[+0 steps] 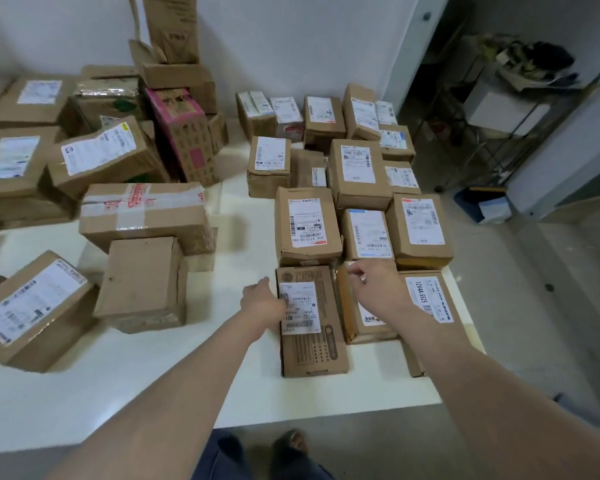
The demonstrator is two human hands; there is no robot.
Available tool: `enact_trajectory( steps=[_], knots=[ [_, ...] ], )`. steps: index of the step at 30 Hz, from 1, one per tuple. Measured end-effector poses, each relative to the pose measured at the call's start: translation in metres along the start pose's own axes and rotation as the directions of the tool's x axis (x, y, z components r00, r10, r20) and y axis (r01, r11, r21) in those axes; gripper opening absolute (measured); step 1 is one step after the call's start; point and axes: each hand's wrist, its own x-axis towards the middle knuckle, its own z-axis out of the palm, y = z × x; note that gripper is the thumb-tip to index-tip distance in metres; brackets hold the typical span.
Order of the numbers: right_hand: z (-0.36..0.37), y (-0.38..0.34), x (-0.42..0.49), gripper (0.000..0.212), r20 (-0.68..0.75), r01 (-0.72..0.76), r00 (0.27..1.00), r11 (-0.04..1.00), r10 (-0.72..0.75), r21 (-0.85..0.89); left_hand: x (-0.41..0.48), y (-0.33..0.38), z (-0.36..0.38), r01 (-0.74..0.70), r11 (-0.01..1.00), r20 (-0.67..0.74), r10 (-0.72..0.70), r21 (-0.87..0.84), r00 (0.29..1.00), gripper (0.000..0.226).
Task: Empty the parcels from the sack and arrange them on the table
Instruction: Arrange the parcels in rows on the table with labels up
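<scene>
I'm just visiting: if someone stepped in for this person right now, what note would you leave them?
Left hand: on the left edge of the printed box near the table's front; grip unclear.
Right hand: fingers curled on the far corner of the orange-sided parcel beside it.
Done: labelled parcels lie in rows on the right of the white table.
To do: the jumbled boxes on its left need arranging; sack not in view.

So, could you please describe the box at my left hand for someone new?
On the table, find the tidy rows at the right; take the nearest row. Its leftmost box, touched by the left hand, is long with printed patterns; its neighbours are plain.
</scene>
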Motion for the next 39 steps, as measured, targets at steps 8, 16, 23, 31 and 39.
enact_trajectory(
  steps=[8, 16, 23, 31, 39],
  knots=[
    [-0.008, -0.077, 0.041, 0.020, 0.053, 0.027, 0.998, 0.992, -0.034, 0.127, -0.001, 0.017, -0.110, -0.291, 0.945, -0.470, 0.325, 0.146, 0.820, 0.053],
    [-0.007, -0.221, 0.118, 0.021, 0.015, 0.031, 0.999, 0.957, -0.037, 0.289, 0.034, 0.036, -0.253, -0.396, 0.892, -0.544, 0.449, 0.219, 0.709, 0.053],
    [0.030, -0.304, 0.160, 0.028, 0.093, 0.055, 0.992, 0.946, -0.089, 0.321, 0.102, 0.069, -0.346, -0.407, 0.887, -0.539, 0.458, 0.219, 0.707, 0.055],
    [-0.026, -0.350, 0.285, 0.094, -0.065, 0.015, 0.998, 0.848, 0.023, 0.529, 0.191, 0.137, -0.392, -0.406, 0.912, -0.537, 0.313, -0.061, 0.783, 0.055],
    [-0.061, -0.442, 0.374, 0.079, -0.261, 0.214, 0.959, 0.891, -0.113, 0.400, 0.255, 0.189, -0.401, -0.213, 0.949, -0.518, 0.064, -0.234, 0.853, 0.064]
  ],
)
